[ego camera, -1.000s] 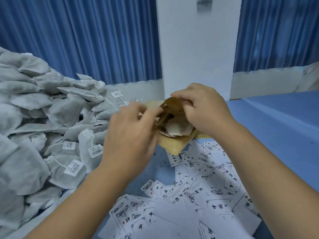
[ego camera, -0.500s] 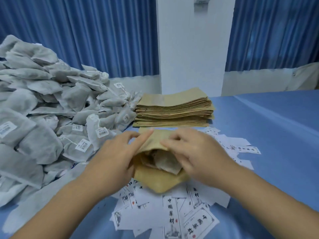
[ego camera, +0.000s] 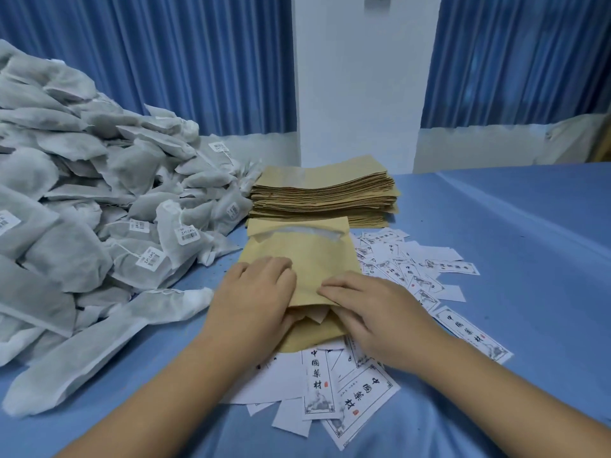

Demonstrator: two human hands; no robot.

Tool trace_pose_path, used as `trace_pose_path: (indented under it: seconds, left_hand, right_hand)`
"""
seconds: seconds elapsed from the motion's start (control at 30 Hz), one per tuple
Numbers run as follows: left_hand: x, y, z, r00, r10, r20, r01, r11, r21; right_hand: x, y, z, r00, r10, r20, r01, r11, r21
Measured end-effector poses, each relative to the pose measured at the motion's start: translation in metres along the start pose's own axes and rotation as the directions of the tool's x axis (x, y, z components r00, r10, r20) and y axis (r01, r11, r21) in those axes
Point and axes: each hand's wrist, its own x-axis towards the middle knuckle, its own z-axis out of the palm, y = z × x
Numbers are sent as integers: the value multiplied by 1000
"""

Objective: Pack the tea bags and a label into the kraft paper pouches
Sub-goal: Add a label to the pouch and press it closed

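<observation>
A filled kraft pouch lies flat on the blue table, window end away from me and open mouth toward me. A white tea bag shows inside the mouth. My left hand holds the pouch's near left side, fingers on top and thumb at the mouth. My right hand pinches the mouth's upper layer from the right, its fingers laid flat on the paper. Under and around the pouch lie loose printed labels. A large heap of grey tea bags fills the left side.
A stack of flat kraft pouches sits just beyond the held pouch, in front of a white pillar. More labels spread to the right. Bare blue cloth covers the table's right side, with blue curtains behind.
Both hands have brought the pouch down from mid-air and toward me, and laid it flat on the labels. The gaping mouth is now nearly flattened.
</observation>
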Motion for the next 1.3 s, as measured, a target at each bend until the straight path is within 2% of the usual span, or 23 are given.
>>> trace_pose_path:
  seconds: [0.17,0.33,0.47,0.53,0.63,0.7,0.8,0.87,0.93,1.03,1.13,1.3]
  left_hand:
    - [17,11,3,999,-24,21,20,983,181]
    - [23,14,10,989,38,-142,9,949,316]
    - [22,14,20,979,96,-182,-26,934,355]
    - [18,14,24,982,125,-138,-80,952,294]
    - [7,7,22,988,147,-46,-142,986,88]
    - [-3,-6,20,988,153,-1,-152,985,-75]
    - [-21,-26,18,968,210,139,-179,962,-207]
    - [-34,-37,22,942,191,276,-92,938,-335]
    - [-42,-45,27,885,184,429,43,883,-467]
    - [-46,-51,27,854,193,484,137,813,-567]
    - [-45,-53,27,854,195,482,164,778,-606]
    - [-44,-49,28,856,183,483,143,815,-562]
  right_hand:
    - [6,-6,3,1000,15,-17,-15,1000,-17]
    - [2,-4,6,998,-15,-64,13,999,-31]
    - [-2,0,11,997,-72,-20,71,997,-32]
    - [-5,4,12,996,-80,34,81,997,-19]
    - [-9,15,11,981,-38,188,38,999,2]
    - [-12,20,13,962,-18,271,17,1000,6]
    - [-13,20,17,938,8,347,5,999,-37]
    - [-13,18,18,930,25,367,-7,999,-50]
    - [-10,18,16,922,30,386,-14,999,-46]
    - [-8,18,13,921,8,390,16,998,-56]
    - [-11,16,11,935,-20,354,53,995,-85]
    - [-18,8,3,967,-156,203,168,985,-41]
